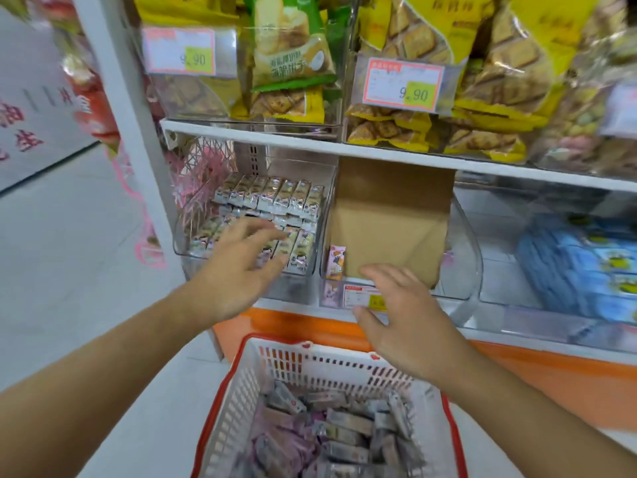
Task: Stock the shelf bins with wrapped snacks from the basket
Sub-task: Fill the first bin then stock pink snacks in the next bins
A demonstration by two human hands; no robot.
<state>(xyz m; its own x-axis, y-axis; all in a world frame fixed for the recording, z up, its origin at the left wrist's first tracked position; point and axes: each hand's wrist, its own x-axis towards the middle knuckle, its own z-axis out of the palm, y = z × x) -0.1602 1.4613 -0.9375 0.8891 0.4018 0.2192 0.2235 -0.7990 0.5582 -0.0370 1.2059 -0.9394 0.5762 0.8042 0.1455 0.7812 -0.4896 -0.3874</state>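
Observation:
A white basket with a red rim sits low in front of me, holding several purple and grey wrapped snacks. On the lower shelf, a clear bin holds neat rows of small wrapped snacks. My left hand reaches over this bin's front edge with fingers spread, holding nothing. My right hand hovers with straight fingers before the neighbouring clear bin, which contains a brown cardboard sheet and one orange and purple wrapped snack standing at its left side.
The upper shelf carries bins of yellow and green biscuit packs with 9.90 price tags. Blue packets fill a bin at the right. An orange base panel runs under the shelf. Pale floor lies to the left.

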